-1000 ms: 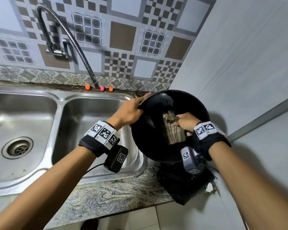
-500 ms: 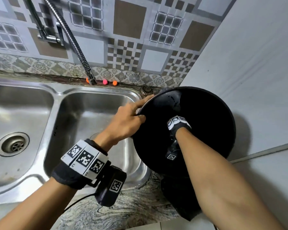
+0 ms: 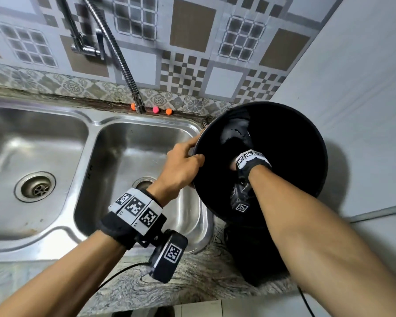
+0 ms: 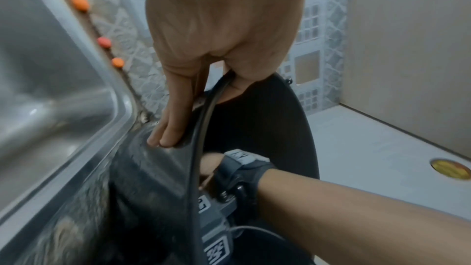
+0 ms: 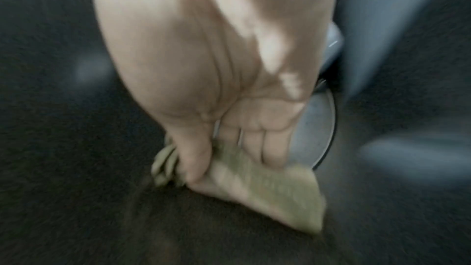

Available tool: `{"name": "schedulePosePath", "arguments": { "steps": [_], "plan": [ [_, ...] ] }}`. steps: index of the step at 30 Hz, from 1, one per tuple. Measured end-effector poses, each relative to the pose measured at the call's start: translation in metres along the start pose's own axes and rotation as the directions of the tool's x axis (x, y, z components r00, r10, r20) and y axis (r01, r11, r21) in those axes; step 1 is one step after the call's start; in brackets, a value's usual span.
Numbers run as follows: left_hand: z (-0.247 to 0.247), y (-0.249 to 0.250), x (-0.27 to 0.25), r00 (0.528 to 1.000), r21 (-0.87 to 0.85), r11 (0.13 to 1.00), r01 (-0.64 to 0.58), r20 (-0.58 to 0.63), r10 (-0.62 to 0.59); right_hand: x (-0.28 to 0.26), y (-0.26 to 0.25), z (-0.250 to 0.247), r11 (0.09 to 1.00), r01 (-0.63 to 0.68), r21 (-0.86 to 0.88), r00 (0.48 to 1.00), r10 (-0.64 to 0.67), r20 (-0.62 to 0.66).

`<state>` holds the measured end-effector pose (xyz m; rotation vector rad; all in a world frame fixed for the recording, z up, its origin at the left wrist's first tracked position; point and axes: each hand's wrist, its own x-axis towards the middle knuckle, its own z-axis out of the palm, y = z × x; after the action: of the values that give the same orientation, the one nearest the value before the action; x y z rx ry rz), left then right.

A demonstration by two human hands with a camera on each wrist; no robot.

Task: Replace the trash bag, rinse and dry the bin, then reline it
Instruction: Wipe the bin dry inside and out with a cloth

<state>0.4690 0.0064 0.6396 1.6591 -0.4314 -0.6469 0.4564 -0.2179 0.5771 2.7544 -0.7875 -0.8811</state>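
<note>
A round black bin (image 3: pixel 295 143) stands tilted on the counter right of the sink, its mouth toward me. My left hand (image 3: pixel 181 163) grips the bin's left rim (image 4: pixel 203 120), thumb inside and fingers (image 4: pixel 173 128) flat on the outer wall. My right hand (image 5: pixel 229 138) reaches deep inside the bin and holds a greenish-tan cloth (image 5: pixel 275 194) against the dark inner wall. From the head view only the right wrist band (image 3: pixel 249 160) shows inside the bin; the hand itself is hidden in the dark.
A double steel sink (image 3: pixel 82 124) lies to the left, with a flexible faucet (image 3: pixel 124 72) over the right basin. Three small orange and pink balls (image 3: pixel 155 110) sit on the back ledge. A grey wall (image 3: pixel 364 99) closes the right side. Marbled counter edge (image 3: pixel 192 280) runs in front.
My right hand with the cloth has gone from near the bin's mouth to deep inside it. The left hand has stayed on the rim. The view has moved closer over the bin.
</note>
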Motion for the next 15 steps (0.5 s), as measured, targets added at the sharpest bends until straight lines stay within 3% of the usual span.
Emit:
{"name": "schedulePosePath", "arguments": {
  "steps": [1, 2, 3, 5, 7, 11, 15],
  "plan": [
    [0.002, 0.0, -0.001, 1.0, -0.029, 0.999, 0.017, -0.009, -0.017, -0.004, 0.005, -0.007, 0.996, -0.089, -0.015, 0.994, 0.09, 0.056],
    [0.003, 0.0, -0.004, 0.999, -0.07, 0.997, 0.035, -0.014, -0.036, -0.037, 0.006, -0.021, 0.991, -0.133, 0.007, 0.991, 0.133, 0.032],
    [0.006, 0.002, -0.007, 0.999, -0.114, 0.992, 0.049, -0.014, -0.051, -0.044, 0.005, -0.023, 0.986, -0.164, 0.012, 0.98, 0.162, 0.113],
    [0.009, 0.005, -0.012, 0.998, -0.163, 0.985, 0.058, -0.02, -0.062, -0.052, 0.001, -0.03, 0.966, -0.026, 0.256, 0.99, -0.011, 0.142],
    [0.012, 0.006, -0.015, 0.998, -0.191, 0.98, 0.054, -0.03, -0.061, -0.066, -0.002, -0.031, 0.936, -0.004, 0.352, 0.978, -0.07, 0.197],
    [0.013, 0.004, -0.018, 0.993, -0.268, 0.96, 0.078, -0.069, -0.1, -0.1, -0.003, -0.04, 0.865, 0.096, 0.493, 0.959, -0.214, 0.188],
    [0.013, 0.001, -0.027, 0.988, -0.347, 0.933, 0.091, -0.087, -0.129, -0.133, -0.001, -0.038, 0.837, 0.131, 0.532, 0.957, -0.247, 0.152]
  ]
}}
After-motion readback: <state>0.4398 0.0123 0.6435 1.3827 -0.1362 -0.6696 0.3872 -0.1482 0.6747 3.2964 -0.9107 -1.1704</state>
